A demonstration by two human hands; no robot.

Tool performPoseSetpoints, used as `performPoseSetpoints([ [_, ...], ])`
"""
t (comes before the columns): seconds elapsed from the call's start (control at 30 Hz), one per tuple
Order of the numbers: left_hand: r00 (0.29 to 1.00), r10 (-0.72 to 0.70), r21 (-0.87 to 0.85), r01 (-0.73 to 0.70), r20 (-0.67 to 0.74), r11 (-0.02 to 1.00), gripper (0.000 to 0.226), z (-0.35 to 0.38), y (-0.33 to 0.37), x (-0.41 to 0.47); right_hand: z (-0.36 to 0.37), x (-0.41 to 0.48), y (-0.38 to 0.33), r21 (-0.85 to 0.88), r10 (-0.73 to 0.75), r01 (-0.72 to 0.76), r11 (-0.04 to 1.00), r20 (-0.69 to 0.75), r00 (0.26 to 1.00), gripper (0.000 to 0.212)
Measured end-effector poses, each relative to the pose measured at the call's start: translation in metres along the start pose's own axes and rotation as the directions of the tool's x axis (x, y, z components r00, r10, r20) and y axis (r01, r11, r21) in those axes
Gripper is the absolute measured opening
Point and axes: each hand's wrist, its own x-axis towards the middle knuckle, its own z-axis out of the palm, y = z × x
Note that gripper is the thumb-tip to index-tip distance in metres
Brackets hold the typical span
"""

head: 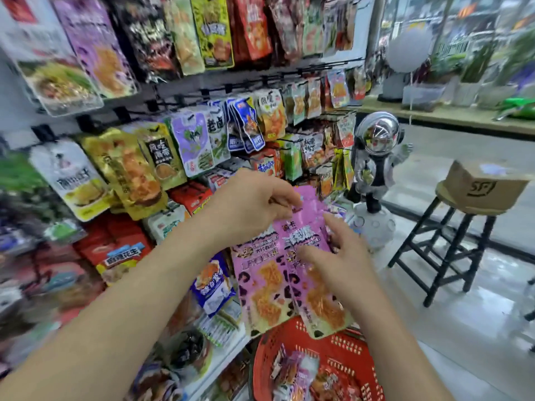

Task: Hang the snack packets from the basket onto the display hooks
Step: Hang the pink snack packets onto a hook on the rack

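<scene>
Two pink snack packets (272,287) with a leopard pattern hang side by side in front of the display rack. My left hand (249,204) pinches their top edge from above. My right hand (338,256) lies against the front of the right packet with fingers spread and nearly straight. Below them stands the red basket (341,342), holding several more packets (298,371). The hook under my left hand is hidden.
The rack (179,99) carries rows of hanging snack bags on black hooks, with boxed goods on lower shelves. A silver astronaut figure (376,157) stands at the rack's right end. A black stool (443,244) bearing a cardboard box (483,186) stands on the tiled floor to the right.
</scene>
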Motion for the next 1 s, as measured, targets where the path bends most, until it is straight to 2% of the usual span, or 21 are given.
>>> performPoseSetpoints([
  [0.1,0.998,0.051,0.126,-0.046,-0.035,0.991,0.020,-0.029,-0.007,-0.018,0.024,-0.008,-0.031,-0.045,-0.033,0.036,0.998,0.055,0.998,0.036],
  [0.2,0.990,0.085,0.134,-0.069,-0.115,0.989,0.019,-0.062,-0.016,-0.041,0.047,-0.015,-0.057,-0.038,-0.071,0.078,0.996,0.158,0.985,0.026],
  [0.33,0.974,0.164,0.242,-0.124,-0.156,0.962,0.027,-0.099,-0.027,-0.065,0.078,-0.016,-0.085,-0.108,-0.080,0.113,0.988,0.272,0.959,0.054],
  [0.47,0.925,0.356,0.576,-0.221,-0.132,0.787,0.052,-0.109,-0.042,-0.091,0.116,-0.025,-0.106,0.027,-0.035,0.029,0.999,0.286,0.958,0.042],
  [0.57,0.921,0.341,0.611,-0.162,-0.188,0.775,0.064,-0.108,-0.060,-0.102,0.143,-0.039,-0.112,0.096,-0.050,0.014,0.995,0.387,0.921,0.075],
  [0.63,0.884,0.284,0.496,-0.070,-0.371,0.865,0.045,-0.116,-0.065,-0.106,0.153,-0.045,-0.117,0.082,-0.073,0.045,0.996,0.381,0.922,0.075],
  [0.67,0.826,0.212,0.361,-0.011,-0.523,0.933,0.034,-0.121,-0.067,-0.109,0.156,-0.043,-0.116,0.090,-0.094,0.067,0.994,0.339,0.936,0.063],
  [0.73,0.655,-0.050,-0.026,0.047,-0.754,0.999,0.030,-0.136,-0.072,-0.124,0.160,-0.041,-0.120,0.169,-0.164,0.122,0.978,0.265,0.950,0.028],
  [0.77,0.600,-0.213,-0.229,0.050,-0.772,0.972,0.035,-0.140,-0.074,-0.134,0.161,-0.039,-0.122,0.209,-0.185,0.132,0.969,0.258,0.948,0.025],
  [0.8,0.594,-0.367,-0.419,0.055,-0.715,0.906,0.045,-0.140,-0.073,-0.146,0.166,-0.035,-0.123,0.237,-0.196,0.137,0.962,0.245,0.950,0.030],
  [0.83,0.632,-0.486,-0.580,0.069,-0.604,0.811,0.058,-0.135,-0.071,-0.155,0.171,-0.032,-0.125,0.265,-0.209,0.148,0.953,0.221,0.953,0.032],
  [0.87,0.681,-0.547,-0.683,0.095,-0.486,0.724,0.067,-0.124,-0.067,-0.161,0.178,-0.028,-0.129,0.299,-0.223,0.162,0.941,0.184,0.957,0.025],
  [0.9,0.708,-0.587,-0.747,0.126,-0.394,0.653,0.070,-0.110,-0.064,-0.164,0.187,-0.023,-0.131,0.322,-0.247,0.192,0.927,0.141,0.959,0.014],
  [0.93,0.706,-0.612,-0.784,0.130,-0.357,0.607,0.068,-0.096,-0.063,-0.162,0.196,-0.017,-0.134,0.321,-0.276,0.235,0.917,0.086,0.957,0.007],
  [1.0,0.660,-0.639,-0.798,0.098,-0.394,0.594,0.062,-0.078,-0.071,-0.155,0.214,-0.008,-0.136,0.255,-0.334,0.325,0.911,-0.010,0.943,0.013],
])
